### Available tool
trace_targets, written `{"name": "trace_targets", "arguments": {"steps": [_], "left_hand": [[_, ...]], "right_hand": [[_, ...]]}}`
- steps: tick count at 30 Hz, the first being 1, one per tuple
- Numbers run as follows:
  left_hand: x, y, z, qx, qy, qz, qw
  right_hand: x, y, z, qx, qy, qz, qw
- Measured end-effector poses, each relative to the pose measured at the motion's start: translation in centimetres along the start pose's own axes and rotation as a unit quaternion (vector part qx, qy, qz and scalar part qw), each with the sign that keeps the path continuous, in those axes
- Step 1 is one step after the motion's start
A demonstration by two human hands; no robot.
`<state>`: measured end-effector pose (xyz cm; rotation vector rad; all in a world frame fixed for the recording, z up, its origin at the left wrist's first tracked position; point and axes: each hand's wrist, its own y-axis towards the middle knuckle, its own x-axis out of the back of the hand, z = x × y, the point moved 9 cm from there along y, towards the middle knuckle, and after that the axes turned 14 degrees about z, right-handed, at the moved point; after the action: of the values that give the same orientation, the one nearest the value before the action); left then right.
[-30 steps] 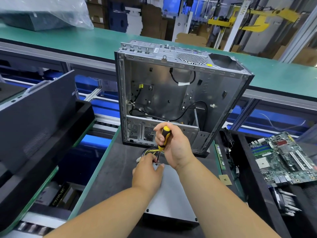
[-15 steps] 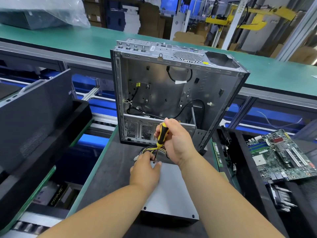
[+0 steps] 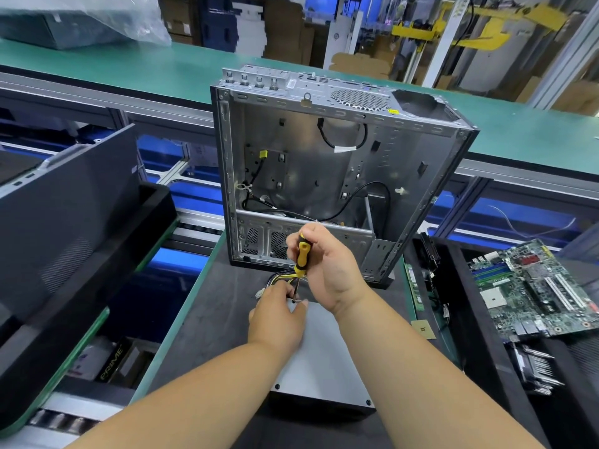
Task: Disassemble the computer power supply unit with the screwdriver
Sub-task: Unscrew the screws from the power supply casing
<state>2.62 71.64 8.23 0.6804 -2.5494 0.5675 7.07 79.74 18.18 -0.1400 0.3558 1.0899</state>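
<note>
A grey metal power supply unit (image 3: pixel 324 361) lies flat on the dark work mat, its yellow and black cable bundle (image 3: pixel 280 277) at the far end. My right hand (image 3: pixel 327 270) grips a yellow-and-black screwdriver (image 3: pixel 302 254), held nearly upright with the tip on a screw at the unit's far left corner. Beside the tip, my left hand (image 3: pixel 278 319) rests on the unit's top, fingers pinching at the screwdriver's shaft. Part of the unit is hidden under both forearms.
An empty grey computer case (image 3: pixel 324 170) stands upright just behind the unit. A black case panel (image 3: pixel 64 202) leans in a bin at left. At right lie a green motherboard (image 3: pixel 531 290), a heatsink (image 3: pixel 534 371) and a memory stick (image 3: pixel 413 286). A green conveyor (image 3: pixel 129 66) runs behind.
The view shifted slightly. Both hands stay at the unit's far left corner with the screwdriver on the screw; the handle has tilted a little.
</note>
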Motion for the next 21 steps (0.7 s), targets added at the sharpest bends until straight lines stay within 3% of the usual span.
{"name": "trace_targets", "arguments": {"steps": [12, 16, 21], "left_hand": [[-0.12, -0.01, 0.15, 0.0, -0.016, 0.007, 1.0], [-0.08, 0.0, 0.05, 0.001, -0.02, 0.006, 1.0], [-0.04, 0.02, 0.08, -0.001, -0.013, 0.001, 1.0]], "right_hand": [[-0.09, -0.29, -0.37, 0.011, 0.004, -0.026, 1.0], [0.15, -0.38, 0.06, 0.054, 0.035, -0.013, 0.998], [0.15, -0.4, 0.3, 0.031, -0.042, 0.007, 0.999]]}}
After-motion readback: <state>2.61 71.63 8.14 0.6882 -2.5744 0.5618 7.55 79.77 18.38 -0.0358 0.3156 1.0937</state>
